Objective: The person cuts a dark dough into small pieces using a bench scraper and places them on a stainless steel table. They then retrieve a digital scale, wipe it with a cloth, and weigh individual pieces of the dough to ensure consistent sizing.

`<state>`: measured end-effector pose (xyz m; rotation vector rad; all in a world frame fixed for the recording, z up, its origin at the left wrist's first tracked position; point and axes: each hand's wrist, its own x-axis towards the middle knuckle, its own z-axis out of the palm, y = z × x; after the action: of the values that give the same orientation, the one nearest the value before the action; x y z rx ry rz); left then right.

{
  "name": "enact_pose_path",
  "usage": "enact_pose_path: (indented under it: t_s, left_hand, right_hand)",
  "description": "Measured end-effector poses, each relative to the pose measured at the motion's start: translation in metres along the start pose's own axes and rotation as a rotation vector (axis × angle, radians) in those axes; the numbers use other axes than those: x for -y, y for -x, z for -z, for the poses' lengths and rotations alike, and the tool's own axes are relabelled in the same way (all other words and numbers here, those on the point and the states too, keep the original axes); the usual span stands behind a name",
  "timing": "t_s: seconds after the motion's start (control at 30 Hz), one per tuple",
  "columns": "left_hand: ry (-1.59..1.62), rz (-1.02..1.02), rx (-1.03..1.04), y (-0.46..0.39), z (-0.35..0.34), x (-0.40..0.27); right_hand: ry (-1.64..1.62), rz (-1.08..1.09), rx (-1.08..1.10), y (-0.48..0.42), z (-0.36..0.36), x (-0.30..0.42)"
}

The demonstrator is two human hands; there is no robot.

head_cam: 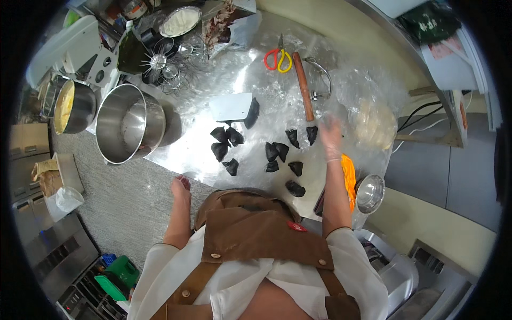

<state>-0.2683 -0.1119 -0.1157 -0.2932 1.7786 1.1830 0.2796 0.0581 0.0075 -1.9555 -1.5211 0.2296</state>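
Note:
My right hand (331, 134), in a clear glove and blurred, is over the right part of the metal worktop (188, 156). Just left of it lies a black dough piece (312, 135) at the end of a wooden rolling pin (303, 86). Another dark piece (293, 138) rests beside that one. More black dough pieces lie in the middle (276, 151) and in a cluster to the left (226, 140). Off the worktop's front left edge hangs my left hand (181, 185), its fingers curled. Whether either hand holds anything small is not visible.
A dough scraper (231, 107) lies behind the left cluster. Scissors (279, 58) are farther back. At left stand a large steel mixing bowl (158, 124) and wire whisks (164, 68). Plastic-covered pale dough (374, 126), an orange bag (348, 178) and a small metal bowl (371, 194) are at right.

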Motion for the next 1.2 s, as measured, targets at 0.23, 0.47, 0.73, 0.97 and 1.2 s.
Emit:
enact_pose_path:
  t_s: [0.23, 0.47, 0.73, 0.97, 1.2]
  left_hand:
    - [-0.348, -0.126, -0.66, 0.023, -0.093, -0.007]
    - [-0.674, 0.155, -0.928, 0.079, -0.14, -0.061]
    - [-0.69, 0.237, -0.987, 0.072, -0.137, -0.066]
    - [-0.653, 0.271, -1.013, 0.058, -0.131, -0.055]
    - [-0.658, 0.325, -1.053, 0.039, -0.126, -0.038]
  right_hand:
    - [0.604, -0.183, 0.264, -0.035, -0.054, 0.056]
    - [0.379, -0.174, 0.274, -0.075, -0.08, 0.094]
    - [0.61, 0.084, 0.033, -0.144, -0.121, 0.127]
    - [0.469, -0.085, 0.32, -0.175, -0.174, 0.134]
    - [0.042, -0.162, 0.353, -0.239, -0.224, 0.132]
